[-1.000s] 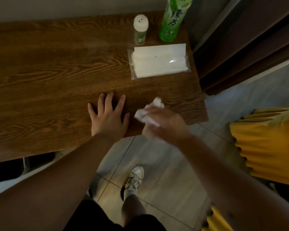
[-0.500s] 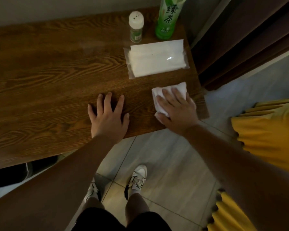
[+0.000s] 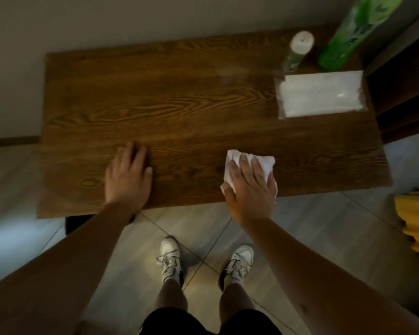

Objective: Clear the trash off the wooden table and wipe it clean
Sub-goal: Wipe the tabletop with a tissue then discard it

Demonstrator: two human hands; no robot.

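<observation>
The dark wooden table fills the middle of the head view, blurred by motion. My right hand lies flat near the front edge and presses a crumpled white tissue onto the wood. My left hand rests palm down on the table to the left, fingers loosely spread and holding nothing. A clear pack of white tissues lies at the back right.
A small white-capped shaker and a tall green tea bottle stand at the back right corner. A wall runs behind the table. A yellow object sits on the tiled floor at right. My feet stand below the front edge.
My right hand went from holding the tissue in the air to pressing it flat on the table, then slid it left along the front edge. The view has shifted left.
</observation>
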